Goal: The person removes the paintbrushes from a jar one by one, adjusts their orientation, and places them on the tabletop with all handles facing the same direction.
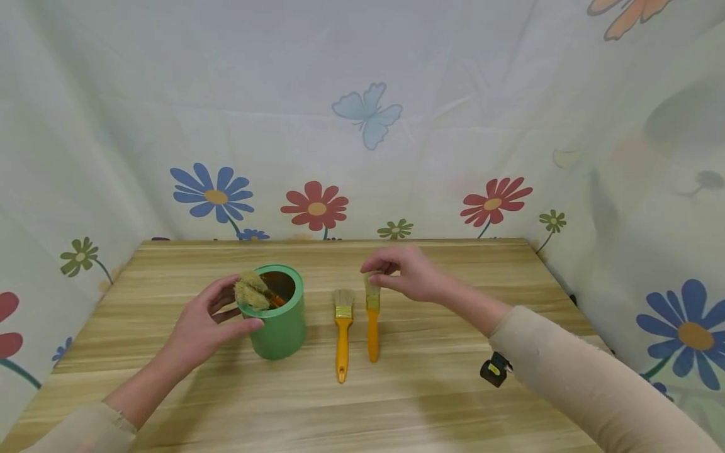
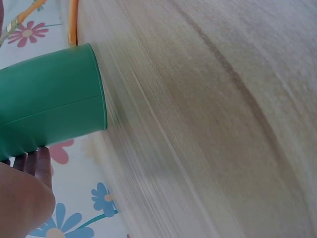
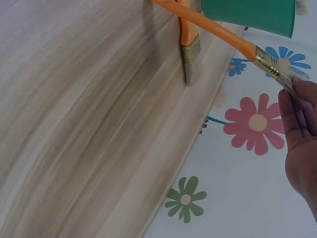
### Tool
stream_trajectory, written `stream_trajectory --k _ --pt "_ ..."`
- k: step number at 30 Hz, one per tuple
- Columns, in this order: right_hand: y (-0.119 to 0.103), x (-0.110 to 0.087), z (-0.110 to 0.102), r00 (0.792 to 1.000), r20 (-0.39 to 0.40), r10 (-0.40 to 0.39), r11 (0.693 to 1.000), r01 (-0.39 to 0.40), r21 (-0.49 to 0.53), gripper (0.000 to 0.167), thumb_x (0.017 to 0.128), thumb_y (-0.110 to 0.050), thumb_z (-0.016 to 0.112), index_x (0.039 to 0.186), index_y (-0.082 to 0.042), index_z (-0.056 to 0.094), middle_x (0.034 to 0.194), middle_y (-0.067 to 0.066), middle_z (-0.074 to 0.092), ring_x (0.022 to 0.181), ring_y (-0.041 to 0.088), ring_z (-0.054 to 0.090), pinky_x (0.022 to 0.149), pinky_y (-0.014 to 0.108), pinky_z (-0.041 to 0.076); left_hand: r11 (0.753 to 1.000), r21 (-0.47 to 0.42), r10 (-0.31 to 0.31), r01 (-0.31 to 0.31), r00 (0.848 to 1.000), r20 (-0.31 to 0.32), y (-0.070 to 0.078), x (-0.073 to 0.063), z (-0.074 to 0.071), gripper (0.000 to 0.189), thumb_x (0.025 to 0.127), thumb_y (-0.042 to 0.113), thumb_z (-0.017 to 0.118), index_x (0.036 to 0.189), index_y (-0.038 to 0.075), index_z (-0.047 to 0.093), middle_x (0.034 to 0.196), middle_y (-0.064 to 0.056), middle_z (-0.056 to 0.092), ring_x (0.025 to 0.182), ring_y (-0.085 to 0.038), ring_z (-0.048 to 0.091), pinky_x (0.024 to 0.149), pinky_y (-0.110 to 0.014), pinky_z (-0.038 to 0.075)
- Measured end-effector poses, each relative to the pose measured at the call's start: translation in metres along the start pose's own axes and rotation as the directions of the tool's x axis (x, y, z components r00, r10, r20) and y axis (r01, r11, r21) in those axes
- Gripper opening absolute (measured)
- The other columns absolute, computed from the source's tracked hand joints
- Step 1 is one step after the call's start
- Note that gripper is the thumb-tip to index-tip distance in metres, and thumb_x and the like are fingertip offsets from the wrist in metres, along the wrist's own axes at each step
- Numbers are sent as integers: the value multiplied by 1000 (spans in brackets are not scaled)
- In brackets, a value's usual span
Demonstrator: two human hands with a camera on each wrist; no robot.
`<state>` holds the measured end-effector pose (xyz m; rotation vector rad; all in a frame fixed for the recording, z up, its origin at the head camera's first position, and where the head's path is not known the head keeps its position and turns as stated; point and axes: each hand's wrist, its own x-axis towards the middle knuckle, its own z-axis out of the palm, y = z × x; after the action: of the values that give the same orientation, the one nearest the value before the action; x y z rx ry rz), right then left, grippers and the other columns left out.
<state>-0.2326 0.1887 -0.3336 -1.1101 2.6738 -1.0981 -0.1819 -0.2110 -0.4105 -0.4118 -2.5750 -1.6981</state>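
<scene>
My left hand (image 1: 199,322) grips a green can (image 1: 280,336) near its rim, thumb in front and fingers round the far left side. A brush with pale, shaggy bristles (image 1: 252,291) sticks out over the can's left rim, its orange handle inside. My right hand (image 1: 409,274) pinches a paintbrush (image 3: 233,40) by the bristle tips, orange handle pointing toward me. In the right wrist view its bristle end is raised above the table. Just left of it, a second orange-handled paintbrush (image 1: 342,340) lies flat on the wood, bristles facing away.
A small black tape measure-like object (image 1: 494,370) with a yellow-green mark sits beside the right sleeve. The wood-grain table (image 1: 385,409) ends at a white curtain (image 1: 272,126) printed with flowers and butterflies, which also hangs along both sides.
</scene>
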Motion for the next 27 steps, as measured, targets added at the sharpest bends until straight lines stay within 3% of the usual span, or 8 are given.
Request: stream_trajectory --k 13,27 --pt "27 -4 16 997 -55 -46 992 39 -118 18 97 -3 79 115 -2 78 103 4 78 91 14 72 86 27 64 1000 -1 -6 6 1000 3 0 -1 1 89 89 17 91 161 5 40 150 -20 58 120 7 58 100 -20 57" --pt "55 3 39 999 -46 15 984 -23 -176 19 98 -4 78 116 -3 78 106 5 78 93 15 71 87 27 63 1000 6 11 -11 1000 -1 -2 0 0 88 89 18 90 161 4 42 149 -19 59 120 8 58 98 -15 55"
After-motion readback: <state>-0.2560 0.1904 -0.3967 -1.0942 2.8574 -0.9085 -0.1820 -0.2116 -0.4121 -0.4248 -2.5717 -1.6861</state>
